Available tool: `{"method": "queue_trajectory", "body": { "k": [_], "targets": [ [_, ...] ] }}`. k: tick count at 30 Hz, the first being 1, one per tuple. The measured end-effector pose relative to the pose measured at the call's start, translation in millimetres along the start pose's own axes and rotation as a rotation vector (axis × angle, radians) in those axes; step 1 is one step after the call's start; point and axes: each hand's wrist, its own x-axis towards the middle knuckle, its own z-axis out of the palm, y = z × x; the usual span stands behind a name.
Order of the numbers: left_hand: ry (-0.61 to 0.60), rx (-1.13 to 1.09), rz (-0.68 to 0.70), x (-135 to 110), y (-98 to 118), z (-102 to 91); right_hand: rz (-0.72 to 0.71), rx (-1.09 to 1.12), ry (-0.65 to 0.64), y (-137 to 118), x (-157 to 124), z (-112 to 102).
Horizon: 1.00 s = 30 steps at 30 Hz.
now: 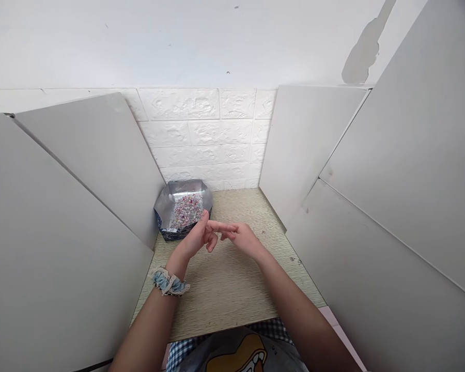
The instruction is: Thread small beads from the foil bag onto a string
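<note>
Above the middle of the table, my left hand (200, 235) has its thumb raised and its index finger stretched to the right, with the other fingers loosely bent. I see nothing held in it. The fingers of my right hand (245, 238) are pressed together at the tip of that left finger. Whatever they may pinch is hidden or too small to make out. Just behind my left hand stands an open bag (164, 202), silver inside and dark outside, with its sides folded out. Many small pink, white and clear beads (188, 206) lie in it.
Grey-white panels (89, 150) (310, 150) close in the wooden table (217, 289) on both sides. A white brick-patterned wall (205, 132) stands behind it. Tiny objects (295, 261) lie near the table's right edge. A blue scrunchie (169, 282) circles my left wrist.
</note>
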Motion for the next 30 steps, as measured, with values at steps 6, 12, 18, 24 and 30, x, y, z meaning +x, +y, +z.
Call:
{"method": "queue_trajectory", "body": {
  "k": [6,12,18,24,30],
  "targets": [
    [0.031,0.01,-0.022,-2,0,-3.4,-0.021,-0.091,0.186,7,7,-9],
    [-0.034,0.065,-0.117,-3,1,-0.6,-0.142,-0.174,-0.098,7,-1,-1],
    [-0.022,0.156,-0.239,-4,3,3.4,-0.14,-0.353,-0.054,10,2,-2],
    [0.156,0.075,-0.115,-2,6,2.8,0.014,0.251,0.147,0,4,-11],
    [0.345,-0.285,0.041,-5,13,-7.4,0.101,0.881,0.195,-7,4,-29]
  ]
}}
